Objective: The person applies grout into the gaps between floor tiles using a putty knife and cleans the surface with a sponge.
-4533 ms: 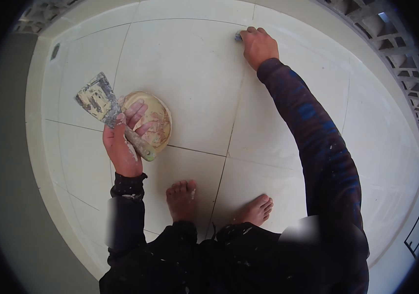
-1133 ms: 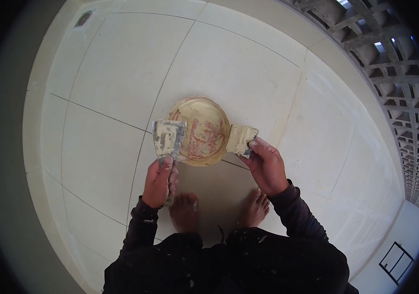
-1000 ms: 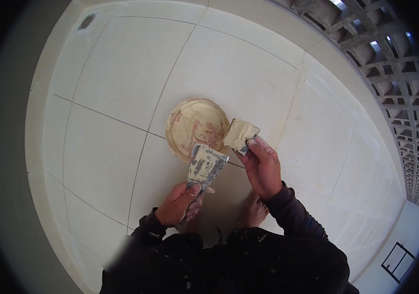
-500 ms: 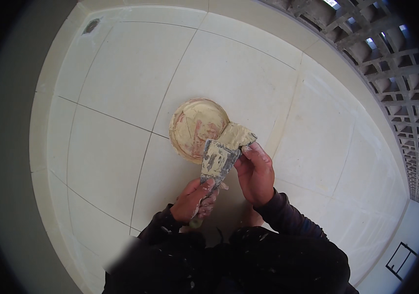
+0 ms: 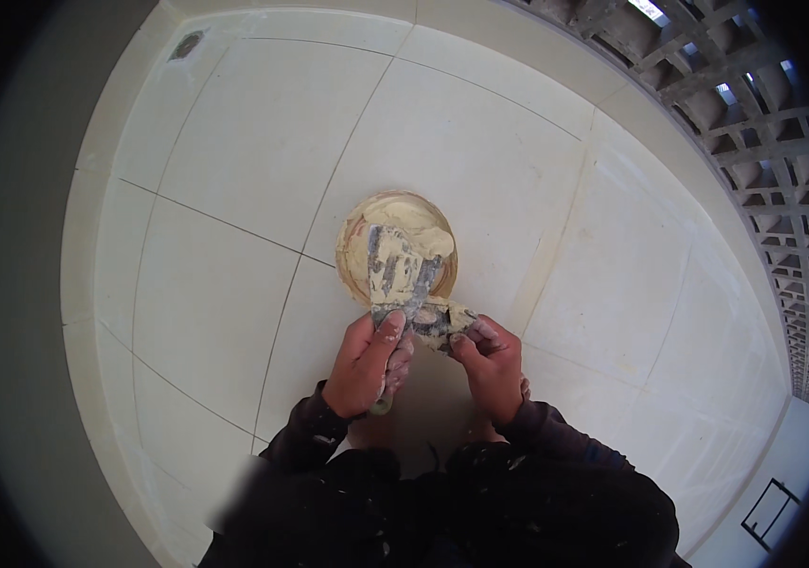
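1. Clasped round the putty knife [image 5: 397, 275], the left hand [image 5: 363, 367] is on the near side of the round tub [image 5: 344, 268]; its fingers hide much of the handle.
2. On the tub's near side too, toward its right, the right hand [image 5: 496, 364] pinches a small scraper [image 5: 434, 326], its left end hidden behind the knife; whether the two touch is hard to tell.
3. Directly ahead of the left grip, the blade overlaps the tub's near half, masking part of the cream paste [image 5: 403, 210] inside. A thick lump sits at the blade's far edge.
4. Pale tiled floor [image 5: 220, 293] surrounds the tub.
5. Well beyond the tub: a floor drain [image 5: 186, 44] to the left; a lattice wall [image 5: 745, 142] to the right, cut off by the dark rim.
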Motion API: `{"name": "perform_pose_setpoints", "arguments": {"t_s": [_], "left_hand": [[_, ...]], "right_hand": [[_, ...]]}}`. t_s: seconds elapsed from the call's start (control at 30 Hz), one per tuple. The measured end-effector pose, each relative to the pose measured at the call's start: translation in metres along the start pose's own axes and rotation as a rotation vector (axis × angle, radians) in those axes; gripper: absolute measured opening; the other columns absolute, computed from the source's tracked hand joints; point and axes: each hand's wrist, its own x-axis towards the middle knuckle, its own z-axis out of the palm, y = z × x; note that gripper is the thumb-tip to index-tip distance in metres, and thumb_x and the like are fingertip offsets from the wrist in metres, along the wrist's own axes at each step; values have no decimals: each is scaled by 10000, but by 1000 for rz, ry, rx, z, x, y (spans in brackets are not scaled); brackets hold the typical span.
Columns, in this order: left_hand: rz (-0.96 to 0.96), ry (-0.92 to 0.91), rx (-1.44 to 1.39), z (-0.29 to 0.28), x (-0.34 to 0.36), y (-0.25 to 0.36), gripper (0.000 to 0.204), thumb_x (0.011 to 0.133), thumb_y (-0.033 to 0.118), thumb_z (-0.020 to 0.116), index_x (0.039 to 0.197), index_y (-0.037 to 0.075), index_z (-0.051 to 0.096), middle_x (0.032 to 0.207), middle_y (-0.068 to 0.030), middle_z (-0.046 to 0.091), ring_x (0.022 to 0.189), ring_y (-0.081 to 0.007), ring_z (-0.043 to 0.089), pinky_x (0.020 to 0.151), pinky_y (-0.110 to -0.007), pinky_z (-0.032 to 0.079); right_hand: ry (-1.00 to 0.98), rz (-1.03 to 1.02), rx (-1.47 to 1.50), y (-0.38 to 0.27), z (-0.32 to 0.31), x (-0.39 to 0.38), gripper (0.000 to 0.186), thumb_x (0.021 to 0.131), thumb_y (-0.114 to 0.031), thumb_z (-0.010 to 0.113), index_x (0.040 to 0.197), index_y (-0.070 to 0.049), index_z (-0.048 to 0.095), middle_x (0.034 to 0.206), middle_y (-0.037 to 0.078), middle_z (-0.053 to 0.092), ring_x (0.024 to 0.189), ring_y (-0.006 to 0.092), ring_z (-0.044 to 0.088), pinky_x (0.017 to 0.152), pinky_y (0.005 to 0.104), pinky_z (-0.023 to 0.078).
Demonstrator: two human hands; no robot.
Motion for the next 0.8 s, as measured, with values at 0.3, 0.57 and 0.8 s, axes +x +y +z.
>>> {"name": "perform_pose_setpoints", "arguments": {"t_s": [0.3,0.57,0.8], "left_hand": [[747,210,1446,-32,8,-44,647,804,45,587,1442,58,482,886,-113,544,719,-277,586,636,-385,503],[584,316,1746,-79,-2,-53,671,789,77,606,1449,84,486,946,-97,560,752,-273,595,617,-405,493],[473,747,925,-113,21,-50,179,955,149,581,1050,1,614,755,-122,619,648,-274,598,626,-375,492]], "right_hand": [[-70,365,587,-34,-14,20,290,941,-7,464,1193,86,573,1082,112,658,956,176,645,884,325,528],[2,263,514,-39,-20,32,307,937,5,490,1220,103,562,1132,141,669,1011,199,653,949,347,517],[-133,-306,-659,-10,13,101,328,840,33,616,1167,58,611,1059,161,705,936,267,672,860,343,528]]}}
